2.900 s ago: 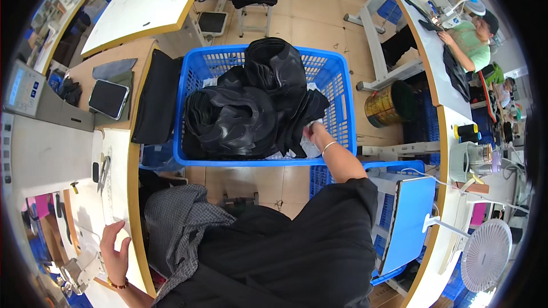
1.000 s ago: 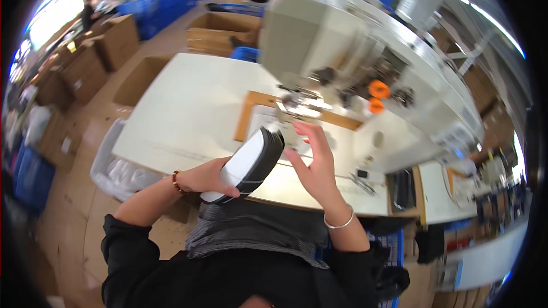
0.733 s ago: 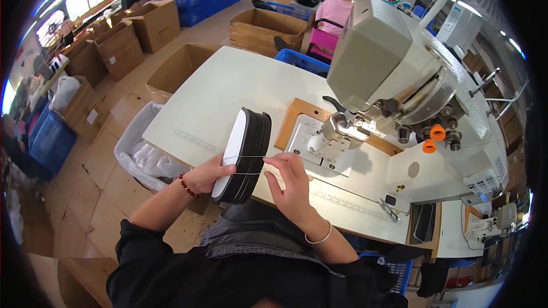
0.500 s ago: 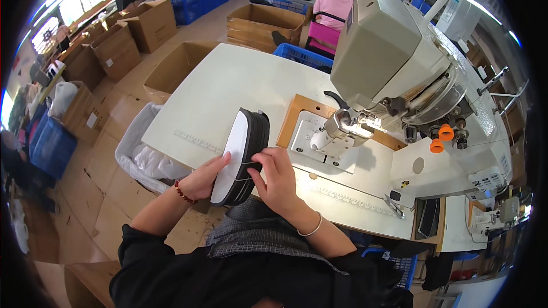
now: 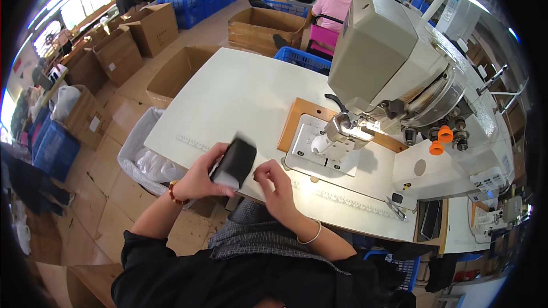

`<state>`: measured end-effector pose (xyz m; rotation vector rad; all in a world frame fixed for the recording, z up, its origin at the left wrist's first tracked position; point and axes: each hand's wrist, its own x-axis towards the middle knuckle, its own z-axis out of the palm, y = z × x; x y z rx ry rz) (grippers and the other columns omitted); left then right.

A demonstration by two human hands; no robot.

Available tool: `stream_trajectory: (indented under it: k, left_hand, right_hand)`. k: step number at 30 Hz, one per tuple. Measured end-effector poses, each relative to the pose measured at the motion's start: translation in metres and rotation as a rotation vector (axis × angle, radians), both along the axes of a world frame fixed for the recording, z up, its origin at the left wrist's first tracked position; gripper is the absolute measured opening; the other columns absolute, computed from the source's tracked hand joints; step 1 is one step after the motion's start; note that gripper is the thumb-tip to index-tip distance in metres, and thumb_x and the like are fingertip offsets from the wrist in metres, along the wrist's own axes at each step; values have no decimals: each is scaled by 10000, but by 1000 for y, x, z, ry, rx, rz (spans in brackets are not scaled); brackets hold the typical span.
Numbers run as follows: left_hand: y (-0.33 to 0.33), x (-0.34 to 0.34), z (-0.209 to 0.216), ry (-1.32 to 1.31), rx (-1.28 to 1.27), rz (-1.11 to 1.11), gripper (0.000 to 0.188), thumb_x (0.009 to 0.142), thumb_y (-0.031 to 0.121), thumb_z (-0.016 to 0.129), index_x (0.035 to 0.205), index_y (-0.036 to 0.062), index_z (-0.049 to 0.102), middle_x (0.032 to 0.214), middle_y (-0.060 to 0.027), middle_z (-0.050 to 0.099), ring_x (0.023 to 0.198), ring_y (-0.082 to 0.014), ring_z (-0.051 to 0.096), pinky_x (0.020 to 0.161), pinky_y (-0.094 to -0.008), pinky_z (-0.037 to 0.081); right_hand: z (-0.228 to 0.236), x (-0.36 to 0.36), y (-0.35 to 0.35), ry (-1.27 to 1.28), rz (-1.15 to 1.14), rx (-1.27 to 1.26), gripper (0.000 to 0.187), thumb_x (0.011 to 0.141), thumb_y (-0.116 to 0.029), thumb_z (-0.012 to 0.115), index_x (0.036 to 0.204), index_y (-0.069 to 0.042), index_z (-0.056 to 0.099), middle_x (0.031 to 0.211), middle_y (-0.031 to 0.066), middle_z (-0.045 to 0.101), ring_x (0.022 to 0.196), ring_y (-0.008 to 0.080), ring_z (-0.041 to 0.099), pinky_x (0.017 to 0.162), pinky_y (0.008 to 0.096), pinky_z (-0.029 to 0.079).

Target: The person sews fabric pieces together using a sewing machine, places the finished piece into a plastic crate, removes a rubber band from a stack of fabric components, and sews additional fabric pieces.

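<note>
A thick bundle of flat black pieces with a white face (image 5: 236, 159) is in my left hand (image 5: 201, 178), above the table's near edge. The thumb and fingers wrap round it. It is tilted, with a dark side facing up and its far end blurred. Just to the right of it, apart from it, is my right hand (image 5: 276, 189). Its fingers are curled and its thumb and fingertips brought together; whether something thin is between them is hidden. The white tabletop (image 5: 228, 91) lies beyond both hands.
A sewing machine (image 5: 371, 51) stands on the right, its plate (image 5: 308, 142) set in a wooden frame. Small scissors (image 5: 396, 209) lie by the table's right front. A bin lined with white plastic (image 5: 134, 148) and an open carton (image 5: 171, 80) adjoin the table's left side.
My left hand has turned the bundle so its white face no longer shows broadly. My right hand, which was at the pale band round it, has come away slightly.
</note>
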<state>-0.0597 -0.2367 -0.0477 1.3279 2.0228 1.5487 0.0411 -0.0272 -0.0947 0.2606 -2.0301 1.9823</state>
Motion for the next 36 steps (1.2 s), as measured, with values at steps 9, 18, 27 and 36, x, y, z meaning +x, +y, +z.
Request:
stream_trajectory:
  k: [9,18,27,36]
  left_hand:
    - [27,25,12,908,-214,112,797,770,-54,638,1463,324,526,1634,-228,236,1514,-414,272,1180,-698,215]
    - [24,32,-63,-650,304,191,700,1047,138,526,1640,117,154,1642,-218,221,1512,-344,275,1183,-452,345]
    - [21,45,-106,-969,459,47,597,1093,435,413,1524,25,356,1451,-105,525,1324,-196,528,1109,-373,437]
    - [-65,-2,-75,-518,-252,-66,795,982,548,614,1473,-49,430,1306,-107,622,1146,-186,619,980,-313,487]
  right_hand:
    - [-8,-4,14,-521,404,-846,589,1085,-489,413,1472,-45,441,1394,139,585,1203,259,637,1003,408,549]
    - [-7,0,-12,-40,-58,-392,663,1059,-193,536,1594,-12,187,1551,177,385,1411,237,416,1155,353,352]
    - [-3,0,-32,455,-467,513,564,918,-305,733,1319,27,515,1325,245,445,1238,447,448,1052,522,376]
    - [16,26,-22,-66,169,131,163,941,-103,706,864,-57,570,749,34,571,731,159,598,655,323,476]
